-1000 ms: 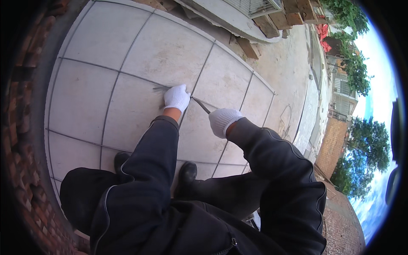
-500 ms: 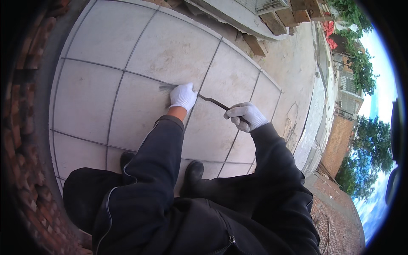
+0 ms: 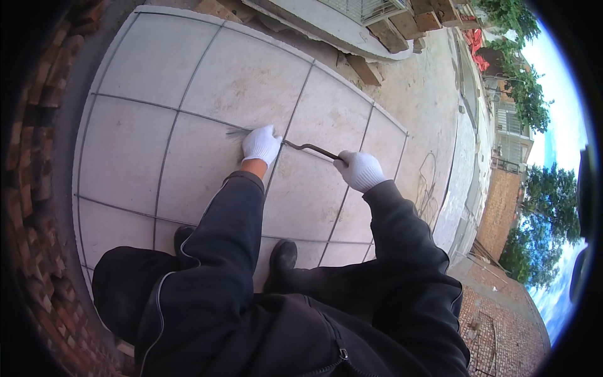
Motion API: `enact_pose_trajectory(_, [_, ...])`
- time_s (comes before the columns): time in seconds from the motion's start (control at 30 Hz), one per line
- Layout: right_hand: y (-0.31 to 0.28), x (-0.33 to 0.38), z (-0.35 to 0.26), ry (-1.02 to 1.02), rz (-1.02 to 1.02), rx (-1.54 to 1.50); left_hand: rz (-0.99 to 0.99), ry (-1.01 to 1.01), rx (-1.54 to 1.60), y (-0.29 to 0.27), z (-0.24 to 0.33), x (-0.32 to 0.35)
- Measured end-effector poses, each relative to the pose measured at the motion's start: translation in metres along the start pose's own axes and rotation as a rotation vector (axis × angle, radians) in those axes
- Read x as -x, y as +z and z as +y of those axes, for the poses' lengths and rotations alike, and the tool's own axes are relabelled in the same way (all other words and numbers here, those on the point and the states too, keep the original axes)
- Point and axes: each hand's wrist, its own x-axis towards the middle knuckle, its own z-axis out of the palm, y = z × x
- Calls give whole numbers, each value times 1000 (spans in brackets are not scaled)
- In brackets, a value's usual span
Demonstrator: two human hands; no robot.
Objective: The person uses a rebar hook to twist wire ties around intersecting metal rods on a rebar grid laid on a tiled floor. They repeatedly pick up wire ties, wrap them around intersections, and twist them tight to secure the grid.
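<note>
Crouching over the pale square-tiled floor [image 3: 188, 81], black boots [image 3: 281, 259] nearest; the right white-gloved hand [image 3: 359, 169] is clenched round the thin dark bent metal tool [image 3: 309, 148]; the left white-gloved hand [image 3: 261, 144] presses its tip into a joint; a slip could scratch tile.

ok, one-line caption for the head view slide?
Gloved left hand and right hand grip a bent metal tool over a tiled floor joint.
</note>
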Motion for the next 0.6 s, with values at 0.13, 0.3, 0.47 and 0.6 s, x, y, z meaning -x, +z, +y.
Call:
enact_pose_trajectory(0.13, [-4, 4, -18, 184, -26, 91, -5, -58, -51, -5, 12, 1])
enact_pose_trajectory(0.3, [12, 11, -21, 267, 0, -21, 14, -90, -162, 1, 20, -1])
enact_pose_trajectory(0.47, [17, 7, -17, 364, -94, -210, 6, -138, -168, -1, 18, -4])
enact_pose_trajectory(0.6, [20, 6, -6, 433, -124, -364, 8, -127, -157, 1, 22, -2])
